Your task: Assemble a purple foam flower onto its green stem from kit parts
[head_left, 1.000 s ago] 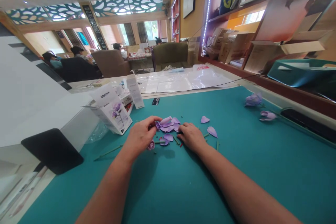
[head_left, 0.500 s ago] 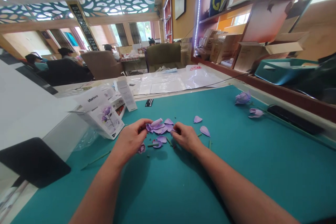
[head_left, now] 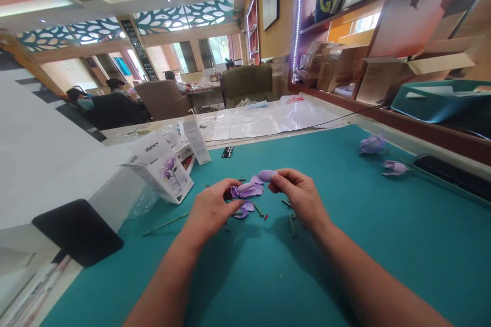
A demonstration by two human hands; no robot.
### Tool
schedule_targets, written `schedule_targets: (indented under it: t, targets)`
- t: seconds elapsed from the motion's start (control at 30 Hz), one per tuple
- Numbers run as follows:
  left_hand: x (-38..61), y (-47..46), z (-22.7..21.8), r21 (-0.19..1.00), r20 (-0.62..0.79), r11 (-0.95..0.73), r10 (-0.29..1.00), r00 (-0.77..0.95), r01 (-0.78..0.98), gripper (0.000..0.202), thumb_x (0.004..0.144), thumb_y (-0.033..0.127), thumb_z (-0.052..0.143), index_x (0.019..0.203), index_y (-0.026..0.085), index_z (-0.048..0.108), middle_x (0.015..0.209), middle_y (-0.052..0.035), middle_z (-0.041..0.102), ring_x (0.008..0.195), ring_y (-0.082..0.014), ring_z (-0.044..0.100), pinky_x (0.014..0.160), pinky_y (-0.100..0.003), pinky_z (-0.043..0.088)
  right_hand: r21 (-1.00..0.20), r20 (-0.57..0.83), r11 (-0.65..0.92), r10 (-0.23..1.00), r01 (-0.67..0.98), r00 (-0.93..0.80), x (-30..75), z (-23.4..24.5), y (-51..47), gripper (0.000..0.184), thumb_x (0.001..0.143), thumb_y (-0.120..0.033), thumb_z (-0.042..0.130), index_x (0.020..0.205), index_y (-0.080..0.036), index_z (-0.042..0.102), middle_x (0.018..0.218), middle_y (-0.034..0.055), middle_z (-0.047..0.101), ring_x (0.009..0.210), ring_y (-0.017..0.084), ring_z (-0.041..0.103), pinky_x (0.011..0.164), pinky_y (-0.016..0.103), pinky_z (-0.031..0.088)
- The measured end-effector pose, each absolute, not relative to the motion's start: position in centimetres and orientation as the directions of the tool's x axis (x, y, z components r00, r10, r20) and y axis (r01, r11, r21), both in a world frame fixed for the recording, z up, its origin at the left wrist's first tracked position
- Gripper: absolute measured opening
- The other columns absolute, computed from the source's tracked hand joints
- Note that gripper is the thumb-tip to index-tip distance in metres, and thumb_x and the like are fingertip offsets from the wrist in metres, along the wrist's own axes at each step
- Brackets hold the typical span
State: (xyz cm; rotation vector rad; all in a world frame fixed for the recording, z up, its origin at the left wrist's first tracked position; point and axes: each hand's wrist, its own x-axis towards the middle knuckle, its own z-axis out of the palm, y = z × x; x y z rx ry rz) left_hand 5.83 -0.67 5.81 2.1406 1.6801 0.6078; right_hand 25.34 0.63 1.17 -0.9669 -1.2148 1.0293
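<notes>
Between the fingertips of my right hand (head_left: 301,196) is a purple petal (head_left: 267,176), raised a little above the mat, so that hand is closed. My left hand (head_left: 210,207) has its thumb and fingers apart beside a heap of purple petals (head_left: 248,190); whether the fingertips touch the heap I cannot tell. Another lilac petal (head_left: 241,213) lies below the heap, close to my left thumb. Short green stem pieces (head_left: 258,209) and a tiny red piece (head_left: 266,217) are scattered between the hands.
A white box with a flower picture (head_left: 169,173) stands at the left, a black tablet-like panel (head_left: 79,230) nearer me. Two purple flowers (head_left: 372,144) lie on the green mat (head_left: 383,225) at the right, beside a long black object (head_left: 448,176). People (head_left: 79,98) sit in the background.
My right hand has risen with a petal in its fingers. My left thumb and fingers have spread apart. The camera has turned, shifting the surroundings rightward.
</notes>
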Motion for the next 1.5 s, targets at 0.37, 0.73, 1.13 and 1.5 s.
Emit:
schedule_targets:
  t: [0.37, 0.73, 1.13, 1.5]
  targets:
    - [6.9, -0.5, 4.1, 0.336, 0.158, -0.272, 0.96, 0.231, 0.902, 0.023, 0.083, 0.029, 0.053, 0.103, 0.026, 0.064, 0.099, -0.0007, 0.072, 0.084, -0.0209, 0.065, 0.066, -0.027, 0.042, -0.869, 0.465, 0.451, 0.885, 0.202, 0.025, 23.9, 1.0, -0.6, 0.017, 0.079, -0.033, 0.062, 0.067, -0.021, 0.065, 0.097, 0.0062, 0.063, 0.094, 0.021, 0.056, 0.084, 0.036, 0.043]
    - [7.4, -0.6, 3.5, 0.333, 0.154, -0.294, 0.954, 0.256, 0.896, 0.022, 0.085, 0.029, 0.051, 0.103, 0.025, 0.063, 0.099, -0.0014, 0.07, 0.085, -0.02, 0.063, 0.067, -0.027, 0.041, -0.838, 0.487, 0.453, 0.872, 0.304, 0.044, 23.5, 0.6, -0.8, 0.02, 0.079, -0.03, 0.063, 0.062, -0.021, 0.059, 0.107, 0.0071, 0.064, 0.105, 0.023, 0.054, 0.093, 0.041, 0.038]
    - [7.6, -0.7, 3.7, 0.319, 0.132, -0.292, 0.956, 0.263, 0.902, 0.017, 0.085, 0.027, 0.051, 0.098, 0.024, 0.062, 0.097, -0.0012, 0.07, 0.082, -0.0186, 0.063, 0.064, -0.025, 0.038, -0.837, 0.491, 0.457, 0.87, 0.3, 0.044, 23.3, 0.4, -0.8, 0.019, 0.079, -0.03, 0.063, 0.063, -0.021, 0.061, 0.106, 0.0074, 0.065, 0.104, 0.024, 0.055, 0.093, 0.041, 0.04]
    - [7.5, -0.7, 3.7, 0.323, 0.122, -0.295, 0.955, 0.269, 0.899, 0.017, 0.085, 0.026, 0.054, 0.098, 0.023, 0.063, 0.095, -0.0011, 0.071, 0.082, -0.0194, 0.063, 0.065, -0.026, 0.037, -0.84, 0.481, 0.448, 0.876, 0.304, 0.036, 23.3, 0.4, -0.7, 0.018, 0.078, -0.028, 0.063, 0.06, -0.022, 0.06, 0.106, 0.0072, 0.065, 0.105, 0.024, 0.055, 0.093, 0.042, 0.04]
